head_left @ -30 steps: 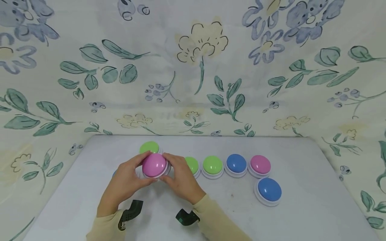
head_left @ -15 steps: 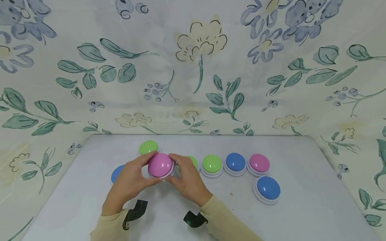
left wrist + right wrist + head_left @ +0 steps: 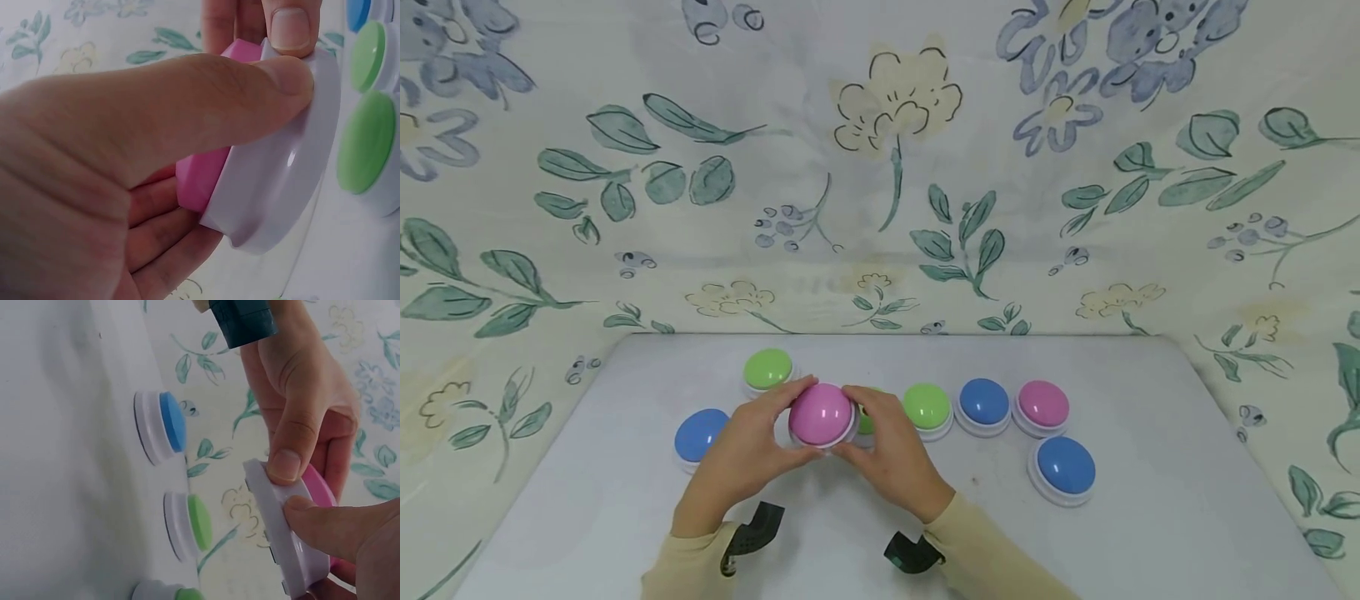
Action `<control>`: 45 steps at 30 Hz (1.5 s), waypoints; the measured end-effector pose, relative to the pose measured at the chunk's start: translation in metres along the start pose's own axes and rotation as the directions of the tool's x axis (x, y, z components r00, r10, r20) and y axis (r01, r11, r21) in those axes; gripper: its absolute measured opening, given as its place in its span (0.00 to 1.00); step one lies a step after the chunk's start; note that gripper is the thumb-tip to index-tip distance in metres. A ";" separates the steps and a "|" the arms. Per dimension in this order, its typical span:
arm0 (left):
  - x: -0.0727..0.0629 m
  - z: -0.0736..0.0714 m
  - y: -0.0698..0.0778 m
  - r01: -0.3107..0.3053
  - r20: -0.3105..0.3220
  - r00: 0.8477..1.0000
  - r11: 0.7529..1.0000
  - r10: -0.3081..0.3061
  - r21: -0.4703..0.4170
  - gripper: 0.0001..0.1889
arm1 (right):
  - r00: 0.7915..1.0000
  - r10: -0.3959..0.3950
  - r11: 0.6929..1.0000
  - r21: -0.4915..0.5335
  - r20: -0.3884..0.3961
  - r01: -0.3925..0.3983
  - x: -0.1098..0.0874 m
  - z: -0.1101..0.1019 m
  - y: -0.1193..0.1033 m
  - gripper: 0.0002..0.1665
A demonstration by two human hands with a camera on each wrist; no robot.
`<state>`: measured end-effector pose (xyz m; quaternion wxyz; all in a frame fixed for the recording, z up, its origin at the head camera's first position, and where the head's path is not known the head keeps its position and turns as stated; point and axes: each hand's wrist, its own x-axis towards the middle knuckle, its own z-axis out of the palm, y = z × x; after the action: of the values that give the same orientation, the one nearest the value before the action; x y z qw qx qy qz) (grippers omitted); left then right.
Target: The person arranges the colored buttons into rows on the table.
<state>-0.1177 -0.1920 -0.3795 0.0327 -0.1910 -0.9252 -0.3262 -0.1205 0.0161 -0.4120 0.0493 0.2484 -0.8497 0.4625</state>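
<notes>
A blue dome button sits partly behind the left hand, a green button beyond. Fingers and thumbs of that and the right hand grip a pink dome button above the table. The right hand partly blocks a second green button; rightward, a third green button, second blue button, second pink button, nearer third blue button.

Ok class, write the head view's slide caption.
Left hand and right hand hold a round, glossy pink and white button aloft.
</notes>
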 end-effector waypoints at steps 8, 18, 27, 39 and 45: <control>0.003 0.009 0.008 -0.020 0.014 1.000 1.000 0.020 0.013 0.45 | 1.000 -0.020 1.000 -0.010 -0.023 0.020 -0.010 -0.007 0.009 0.41; 0.007 0.028 0.019 -0.106 -0.016 0.994 0.994 0.106 0.016 0.47 | 0.996 -0.026 1.000 0.014 -0.080 0.027 -0.026 -0.024 0.020 0.42; 0.009 0.045 0.028 -0.164 -0.041 0.986 0.986 0.164 0.009 0.46 | 0.995 -0.012 1.000 0.016 -0.096 0.014 -0.040 -0.035 0.029 0.43; 0.011 0.060 0.037 -0.246 0.012 0.969 0.969 0.246 0.008 0.46 | 0.995 -0.016 1.000 0.000 -0.100 0.016 -0.059 -0.048 0.043 0.43; 0.013 0.070 0.042 -0.285 0.039 0.958 0.959 0.285 -0.007 0.45 | 0.996 0.025 0.999 -0.021 -0.088 -0.027 -0.070 -0.056 0.048 0.45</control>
<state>-0.1096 -0.1145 -0.4070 0.0608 -0.3288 -0.8883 -0.3150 -0.0903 0.1097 -0.4389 0.0832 0.2162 -0.8548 0.4643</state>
